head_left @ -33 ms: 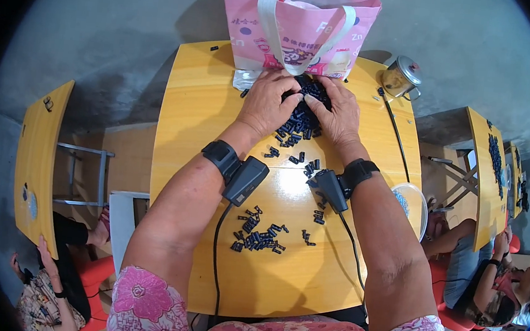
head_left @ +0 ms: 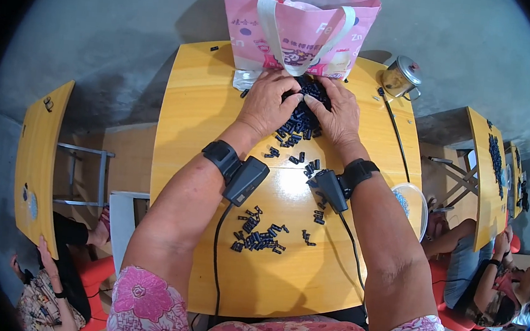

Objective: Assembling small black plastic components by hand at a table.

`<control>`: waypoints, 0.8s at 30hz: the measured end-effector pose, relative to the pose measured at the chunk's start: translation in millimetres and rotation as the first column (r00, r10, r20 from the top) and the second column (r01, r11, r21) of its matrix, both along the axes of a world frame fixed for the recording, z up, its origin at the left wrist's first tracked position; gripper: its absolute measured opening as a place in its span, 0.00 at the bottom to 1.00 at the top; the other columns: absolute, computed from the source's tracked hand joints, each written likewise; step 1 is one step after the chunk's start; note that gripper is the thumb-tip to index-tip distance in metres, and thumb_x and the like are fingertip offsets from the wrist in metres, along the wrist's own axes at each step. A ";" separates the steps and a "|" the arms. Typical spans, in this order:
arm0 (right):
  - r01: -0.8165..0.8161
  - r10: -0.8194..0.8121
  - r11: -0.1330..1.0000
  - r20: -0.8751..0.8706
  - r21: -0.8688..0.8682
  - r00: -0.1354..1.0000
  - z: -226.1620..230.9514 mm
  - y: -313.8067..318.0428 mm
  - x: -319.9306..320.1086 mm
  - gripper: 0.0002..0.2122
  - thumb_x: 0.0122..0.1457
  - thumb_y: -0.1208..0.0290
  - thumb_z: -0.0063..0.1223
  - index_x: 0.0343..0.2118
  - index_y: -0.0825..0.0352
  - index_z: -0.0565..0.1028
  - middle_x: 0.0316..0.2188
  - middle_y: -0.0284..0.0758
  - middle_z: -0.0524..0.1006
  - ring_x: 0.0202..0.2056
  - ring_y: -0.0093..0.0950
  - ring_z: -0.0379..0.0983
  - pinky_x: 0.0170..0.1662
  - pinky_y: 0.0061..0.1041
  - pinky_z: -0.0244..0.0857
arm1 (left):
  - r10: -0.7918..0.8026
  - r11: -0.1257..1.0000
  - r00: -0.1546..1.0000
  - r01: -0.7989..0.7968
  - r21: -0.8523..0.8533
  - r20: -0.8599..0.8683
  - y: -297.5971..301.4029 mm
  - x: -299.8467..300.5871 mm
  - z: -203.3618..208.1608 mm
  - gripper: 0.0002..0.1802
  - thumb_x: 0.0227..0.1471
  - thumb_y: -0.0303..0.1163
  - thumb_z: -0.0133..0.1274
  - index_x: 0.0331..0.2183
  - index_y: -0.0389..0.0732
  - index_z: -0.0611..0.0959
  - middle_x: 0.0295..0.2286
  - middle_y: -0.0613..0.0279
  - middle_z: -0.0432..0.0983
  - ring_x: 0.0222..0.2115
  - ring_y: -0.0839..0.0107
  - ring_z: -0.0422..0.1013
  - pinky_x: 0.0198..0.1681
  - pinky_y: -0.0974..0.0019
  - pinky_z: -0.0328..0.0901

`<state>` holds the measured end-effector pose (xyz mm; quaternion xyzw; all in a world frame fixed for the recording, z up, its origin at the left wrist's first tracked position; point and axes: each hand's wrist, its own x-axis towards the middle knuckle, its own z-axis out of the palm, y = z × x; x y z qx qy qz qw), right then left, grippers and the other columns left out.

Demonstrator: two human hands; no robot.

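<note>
At the far part of the table, a heap of small black plastic parts [head_left: 294, 128] lies between and under my hands. My left hand [head_left: 269, 100] rests on its left side with fingers curled and thumb bent inward. Facing it, my right hand [head_left: 338, 112] has its fingers curled over the right side, its thumb tip close to the left one. Both hands look closed in a pinch; what sits at the fingertips is too small and hidden to name. Closer to me lies a smaller group of black parts [head_left: 261, 239], with a few loose ones beside it.
A pink bag [head_left: 239, 24] stands just beyond my hands. To the right are a lidded metal mug [head_left: 401, 78], a black cable [head_left: 395, 136] and a clear round container [head_left: 423, 214] of small bluish pieces. Dark devices with cables are strapped to my wrists. People sit at side tables.
</note>
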<state>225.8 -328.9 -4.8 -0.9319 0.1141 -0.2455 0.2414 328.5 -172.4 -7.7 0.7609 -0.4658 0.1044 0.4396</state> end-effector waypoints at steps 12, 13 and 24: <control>0.000 0.001 1.000 0.068 -0.013 0.998 -8.4 -1.5 0.8 0.25 0.53 0.48 0.57 0.49 0.60 0.76 0.44 0.37 0.77 0.48 0.42 0.70 0.50 0.40 0.63 | 0.045 0.999 0.987 -0.040 0.037 -0.152 0.3 -3.7 1.9 0.10 0.51 0.32 0.56 0.34 0.37 0.81 0.38 0.51 0.78 0.43 0.52 0.72 0.50 0.57 0.65; 0.006 -0.002 0.999 0.097 -0.034 0.995 -9.4 -1.2 1.4 0.25 0.53 0.48 0.57 0.49 0.60 0.76 0.45 0.37 0.76 0.48 0.42 0.70 0.51 0.41 0.62 | 0.045 0.999 0.987 -0.040 0.037 -0.152 0.3 -3.6 2.6 0.10 0.51 0.32 0.56 0.34 0.37 0.81 0.38 0.51 0.78 0.43 0.52 0.72 0.50 0.57 0.65; -0.043 0.072 0.982 0.156 -0.186 0.985 -5.5 6.7 3.6 0.27 0.52 0.46 0.57 0.48 0.63 0.77 0.41 0.40 0.78 0.46 0.41 0.72 0.49 0.38 0.65 | -0.034 0.999 0.998 0.035 0.010 -0.046 0.2 0.5 -0.8 0.08 0.48 0.32 0.56 0.31 0.39 0.82 0.37 0.52 0.79 0.42 0.53 0.73 0.49 0.54 0.66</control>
